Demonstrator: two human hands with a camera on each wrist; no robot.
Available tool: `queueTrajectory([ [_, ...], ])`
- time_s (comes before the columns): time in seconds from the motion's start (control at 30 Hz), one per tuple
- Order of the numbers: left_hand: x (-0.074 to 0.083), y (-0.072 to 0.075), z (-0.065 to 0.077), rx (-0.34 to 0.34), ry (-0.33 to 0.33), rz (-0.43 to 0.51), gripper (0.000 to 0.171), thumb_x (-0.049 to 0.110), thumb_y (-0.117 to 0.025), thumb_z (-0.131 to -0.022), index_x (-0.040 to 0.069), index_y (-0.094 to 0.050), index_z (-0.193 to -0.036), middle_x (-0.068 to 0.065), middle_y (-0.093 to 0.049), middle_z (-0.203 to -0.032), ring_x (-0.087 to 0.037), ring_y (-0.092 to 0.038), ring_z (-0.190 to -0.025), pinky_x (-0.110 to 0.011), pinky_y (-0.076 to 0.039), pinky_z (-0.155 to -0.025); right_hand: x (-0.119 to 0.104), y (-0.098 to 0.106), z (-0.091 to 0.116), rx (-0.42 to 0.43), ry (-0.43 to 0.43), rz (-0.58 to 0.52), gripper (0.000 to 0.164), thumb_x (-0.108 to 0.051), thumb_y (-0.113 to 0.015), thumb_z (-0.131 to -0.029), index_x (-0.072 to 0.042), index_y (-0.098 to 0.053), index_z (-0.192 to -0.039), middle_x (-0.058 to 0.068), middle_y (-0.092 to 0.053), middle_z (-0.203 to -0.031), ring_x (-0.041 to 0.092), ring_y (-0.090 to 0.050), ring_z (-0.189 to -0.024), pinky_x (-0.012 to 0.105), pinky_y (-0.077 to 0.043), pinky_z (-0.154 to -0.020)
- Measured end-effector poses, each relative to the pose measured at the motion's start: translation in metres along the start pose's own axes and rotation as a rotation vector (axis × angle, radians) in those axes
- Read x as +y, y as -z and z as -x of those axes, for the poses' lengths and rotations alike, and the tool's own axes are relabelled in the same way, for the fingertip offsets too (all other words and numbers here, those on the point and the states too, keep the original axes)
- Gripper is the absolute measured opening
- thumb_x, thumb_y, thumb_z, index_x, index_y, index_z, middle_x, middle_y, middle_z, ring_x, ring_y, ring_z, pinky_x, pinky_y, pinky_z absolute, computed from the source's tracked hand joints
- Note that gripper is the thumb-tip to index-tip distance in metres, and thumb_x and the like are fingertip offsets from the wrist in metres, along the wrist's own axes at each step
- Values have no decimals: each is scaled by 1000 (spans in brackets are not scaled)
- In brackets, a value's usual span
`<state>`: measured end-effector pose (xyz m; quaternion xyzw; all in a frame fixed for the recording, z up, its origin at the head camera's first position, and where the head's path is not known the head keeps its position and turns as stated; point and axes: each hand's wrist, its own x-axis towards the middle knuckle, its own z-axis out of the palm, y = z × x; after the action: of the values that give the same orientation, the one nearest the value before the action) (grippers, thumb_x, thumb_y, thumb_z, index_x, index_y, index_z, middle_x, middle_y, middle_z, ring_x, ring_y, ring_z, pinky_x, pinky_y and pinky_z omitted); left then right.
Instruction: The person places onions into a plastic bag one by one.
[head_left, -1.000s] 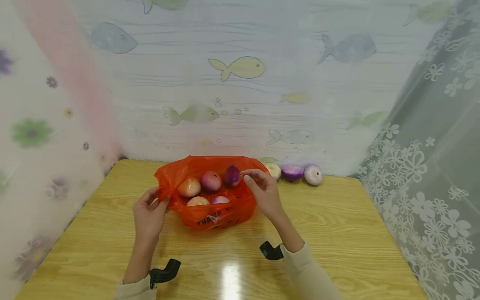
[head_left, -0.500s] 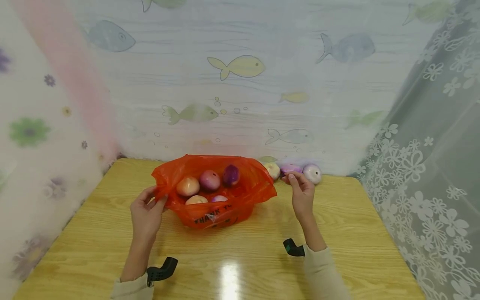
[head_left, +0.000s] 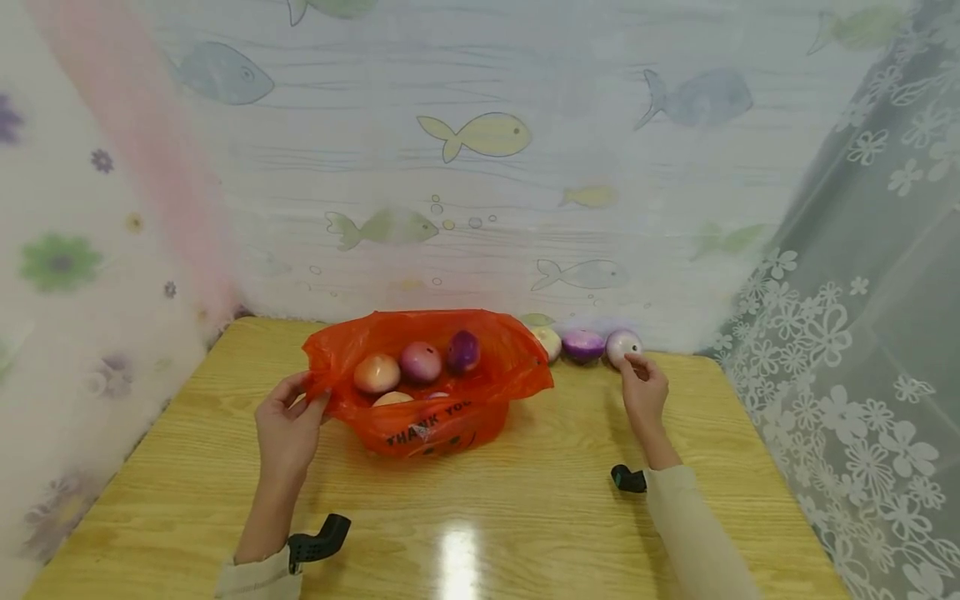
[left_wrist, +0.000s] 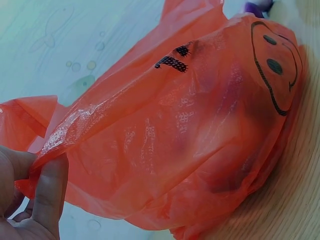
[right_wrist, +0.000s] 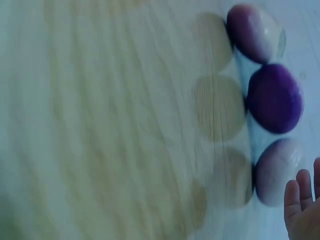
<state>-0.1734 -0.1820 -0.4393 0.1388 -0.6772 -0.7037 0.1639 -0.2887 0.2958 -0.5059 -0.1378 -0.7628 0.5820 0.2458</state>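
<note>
My left hand [head_left: 288, 425] pinches the left rim of a red plastic bag [head_left: 525, 379] that stands wide-mouthed on the table; its thumb and fingers show against the plastic [left_wrist: 125, 165] in the left wrist view. Inside lie several round, glossy things like fruit or onions, among them an orange one [head_left: 377, 374], a reddish one [head_left: 421, 362] and a dark purple one [head_left: 463, 352]. At the back right, my right hand [head_left: 645, 392] has its fingertips at the front of a pale purple-white round one [head_left: 622, 340]. In the right wrist view its extended fingers [right_wrist: 292, 200] overlap that one's edge.
Left of the pale one, a deep purple round one [head_left: 583, 344] and a cream one [head_left: 551, 342] stand in a row along the back edge of the wooden table [head_left: 465, 508]. A fish-patterned curtain [head_left: 480, 250] hangs directly behind, and a lace-flowered curtain [head_left: 847, 433] at the right.
The right hand has let go of the dark purple round thing in the bag and moved right to the pale one at the row's end. The left hand still pinches the bag.
</note>
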Motion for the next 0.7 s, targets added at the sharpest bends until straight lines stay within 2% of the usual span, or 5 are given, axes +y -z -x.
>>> queueTrajectory([
  [0.1,1,2,-1,3,-4,-3,28,-2,-62,-97,-2,-59,-125,0,-58,-109,3,-69,-84,-15,-59,-70,5,4,-11,-21,-23,55,35,-17,-68,-94,3,-65,-123,10,-64,-115,7,-57,-89,13,-47,-71],
  [0.17,1,3,-1,5,-6,-10,28,-1,-62,-98,-2,-59,-125,0,-58,-110,3,-69,-84,-15,-59,-70,7,7,-18,-42,-33,116,44,-20,-70,-93,3,-61,-130,17,-60,-128,15,-56,-99,19,-46,-78],
  [0.3,0,5,-1,8,-8,-20,28,0,-61,-98,-2,-59,-126,-1,-58,-109,3,-69,-84,-15,-59,-70,7,11,-27,-83,-49,218,67,-28,-75,-91,5,-49,-143,25,-49,-145,36,-49,-122,41,-46,-97],
  [0.4,-1,6,-1,14,-12,-26,28,-1,-61,-98,-2,-59,-126,0,-58,-109,4,-69,-83,-15,-59,-70,4,12,-31,-128,-79,242,80,-32,-76,-91,6,-38,-150,29,-40,-151,43,-42,-133,54,-41,-108],
  [0.7,-1,8,2,14,-2,8,26,-4,-60,-97,-1,-59,-123,-1,-58,-107,2,-70,-83,-16,-59,-69,-2,9,-35,-232,-154,279,98,-36,-75,-92,5,-16,-159,29,-23,-161,44,-29,-148,56,-32,-119],
])
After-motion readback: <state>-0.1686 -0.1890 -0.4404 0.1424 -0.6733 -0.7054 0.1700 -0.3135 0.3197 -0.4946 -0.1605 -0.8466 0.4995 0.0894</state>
